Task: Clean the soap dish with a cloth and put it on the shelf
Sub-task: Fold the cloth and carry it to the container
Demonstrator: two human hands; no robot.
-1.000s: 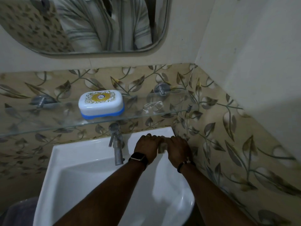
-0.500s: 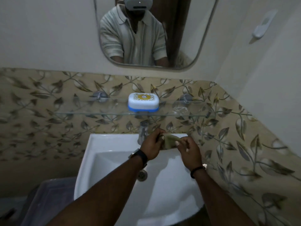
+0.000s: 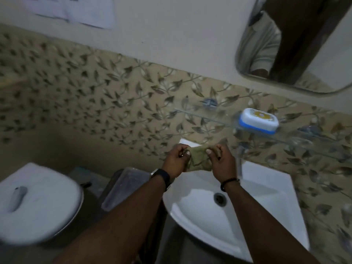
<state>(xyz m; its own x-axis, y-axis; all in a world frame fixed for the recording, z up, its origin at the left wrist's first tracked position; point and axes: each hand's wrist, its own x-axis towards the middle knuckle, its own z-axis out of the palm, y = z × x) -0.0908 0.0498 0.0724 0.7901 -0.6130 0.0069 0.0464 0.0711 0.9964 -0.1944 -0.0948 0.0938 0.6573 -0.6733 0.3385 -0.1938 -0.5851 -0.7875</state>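
An olive-green cloth (image 3: 200, 161) is stretched between both my hands above the left rim of the white sink (image 3: 266, 221). My left hand (image 3: 176, 161) pinches its left end and my right hand (image 3: 222, 161) pinches its right end. The soap dish (image 3: 258, 121), white with a blue base and a yellow patterned lid, sits closed on the glass shelf (image 3: 205, 117) to the upper right, apart from my hands.
A metal tap (image 3: 241, 159) stands just right of my right hand. A toilet with a white lid (image 3: 36, 204) is at the left, a lidded plastic bin (image 3: 122, 185) between it and the sink. A mirror (image 3: 293, 44) hangs at the upper right.
The view has swung to the left, so the toilet and bin appear. My hands have lifted the cloth from the sink's back corner and now hold it spread between them.
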